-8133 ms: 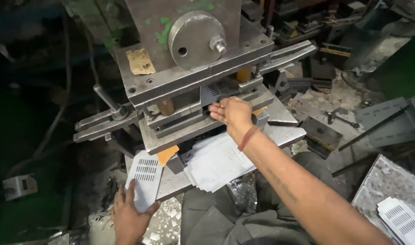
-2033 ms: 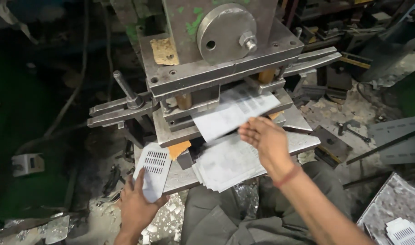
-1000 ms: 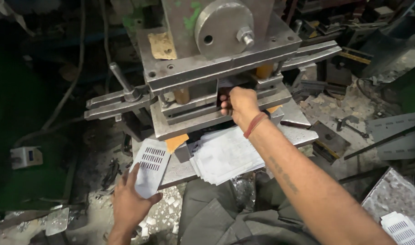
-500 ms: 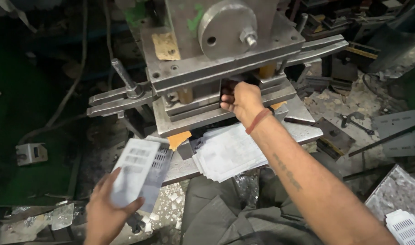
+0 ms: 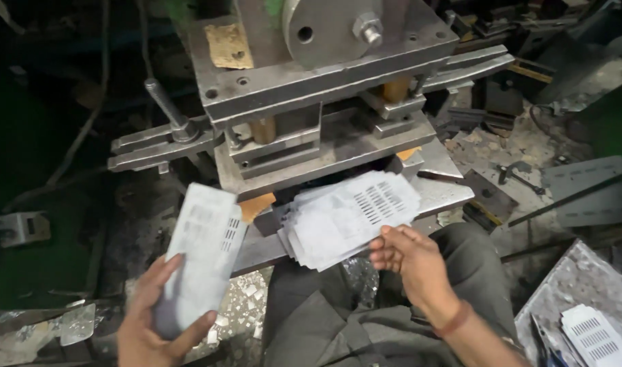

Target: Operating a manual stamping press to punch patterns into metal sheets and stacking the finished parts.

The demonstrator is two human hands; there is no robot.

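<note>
Head view: the left hand (image 5: pixel 158 316) grasps a slotted metal plate (image 5: pixel 200 251) by its lower end, thumb on the right edge and fingers on the left. The plate is a pale grey rectangle; its long axis runs from the palm up and slightly right, its far end pointing at the press (image 5: pixel 324 102). A block of short dark slots sits near its upper right edge. It is held in the air, left of the press bed and just beside an orange tab (image 5: pixel 256 206).

The right hand (image 5: pixel 409 258) lies half curled at the near edge of a stack of plates (image 5: pixel 348 217), fingertips touching the lowest sheets; whether it pinches one cannot be told. The stack is fanned across the bed, long axes running left to right and rising to the right, the top sheet showing rows of dark slots.

A dull yellow patch (image 5: pixel 228 46) sits on the press's upper left face. More slotted plates (image 5: pixel 596 334) lie at the lower right.
</note>
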